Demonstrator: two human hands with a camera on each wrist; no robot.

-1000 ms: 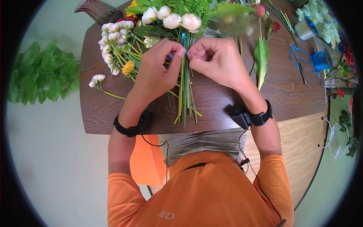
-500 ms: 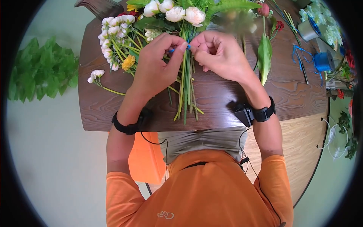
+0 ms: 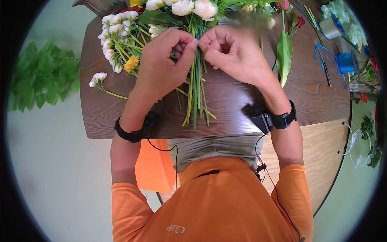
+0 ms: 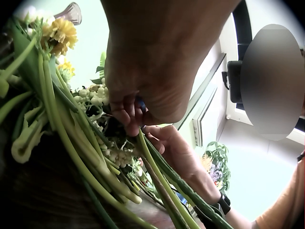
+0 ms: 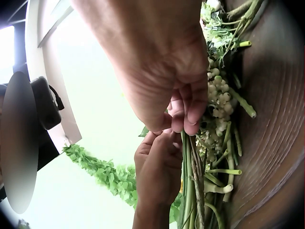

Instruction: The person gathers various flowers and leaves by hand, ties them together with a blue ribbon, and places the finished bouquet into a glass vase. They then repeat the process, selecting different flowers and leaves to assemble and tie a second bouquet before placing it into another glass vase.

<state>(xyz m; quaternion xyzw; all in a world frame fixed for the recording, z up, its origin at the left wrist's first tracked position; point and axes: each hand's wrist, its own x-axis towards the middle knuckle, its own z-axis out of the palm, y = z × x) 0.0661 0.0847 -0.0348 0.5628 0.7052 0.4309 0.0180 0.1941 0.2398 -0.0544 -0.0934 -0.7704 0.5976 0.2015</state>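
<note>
Ribbon end now hidden between hands [image 3: 197, 42] pinching stems [image 3: 196, 86].

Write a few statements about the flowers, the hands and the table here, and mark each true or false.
1. Both hands meet at the bunch of stems. True: the left hand and right hand pinch at the same spot.
2. The bunch stands upright in a vase. False: it lies flat on the wooden table.
3. A blue ribbon spool sits at the table's right side. True.
4. The yellow flower lies right of the stems. False: it lies to their left.
</note>
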